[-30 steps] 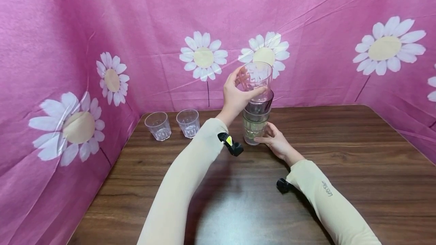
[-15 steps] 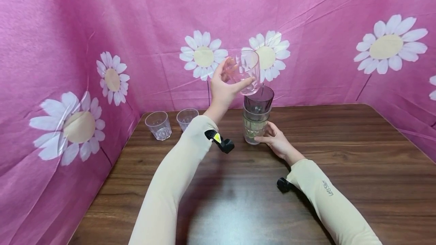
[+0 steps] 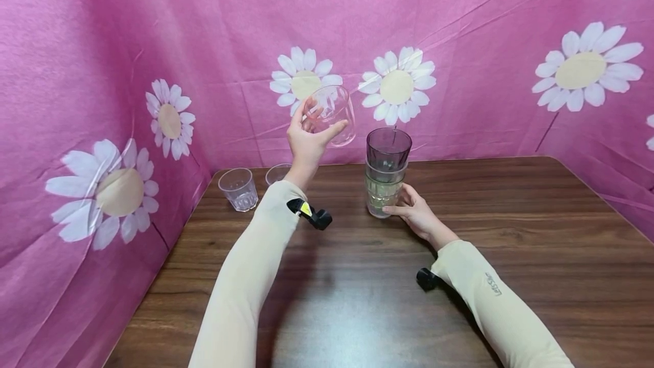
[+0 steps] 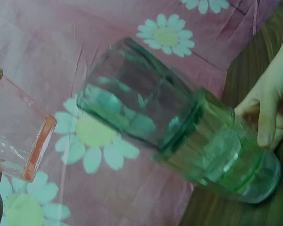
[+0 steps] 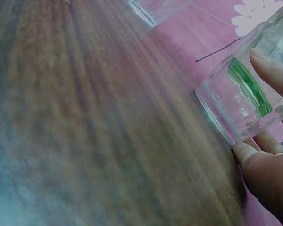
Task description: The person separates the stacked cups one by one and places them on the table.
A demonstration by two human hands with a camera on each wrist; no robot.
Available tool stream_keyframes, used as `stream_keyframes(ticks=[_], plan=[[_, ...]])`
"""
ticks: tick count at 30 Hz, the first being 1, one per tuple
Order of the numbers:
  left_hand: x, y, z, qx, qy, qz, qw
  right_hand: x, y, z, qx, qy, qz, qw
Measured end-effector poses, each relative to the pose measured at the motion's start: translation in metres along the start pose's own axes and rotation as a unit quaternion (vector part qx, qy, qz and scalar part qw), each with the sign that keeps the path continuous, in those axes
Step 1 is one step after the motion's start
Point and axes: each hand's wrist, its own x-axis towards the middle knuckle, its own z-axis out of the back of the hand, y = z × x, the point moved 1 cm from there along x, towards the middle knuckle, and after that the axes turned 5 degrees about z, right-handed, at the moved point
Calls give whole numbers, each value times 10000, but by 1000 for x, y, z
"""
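Note:
A pink see-through tumbler [image 3: 338,126] is in my left hand [image 3: 305,143], thumb on one side and fingers on the other, raised above the table's back edge and slightly tilted. To its right stands an upright stack of nested tumblers. A dark purple-grey tumbler [image 3: 387,151] tops it, and a greenish tumbler [image 3: 380,188] shows lower down. My right hand [image 3: 421,217] grips the stack near its base, where the right wrist view shows a clear tumbler [image 5: 236,106] with green inside. In the left wrist view a gap separates the pink tumbler [image 4: 21,127] from the stack.
One clear tumbler [image 3: 238,191] stands at the back left of the wooden table [image 3: 368,288]. Beside it, another clear tumbler [image 3: 276,174] is mostly hidden by my left arm. A pink cloth with daisies [image 3: 225,21] hangs close behind and to the left.
My left hand has lifted the pink tumbler off the top of the stack and carried it left. The dark tumbler's rim is now uncovered. My right hand has stayed at the base.

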Motion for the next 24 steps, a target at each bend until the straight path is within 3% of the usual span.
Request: stream_keyframes(ticks=[8,24], plan=[[-7,28,12,128,-180,508,9985,1,0,-1,14,-116,-180,9998],[-30,83,27,715,-366,862,9930,1,0,0,25,-110,-113,9999]])
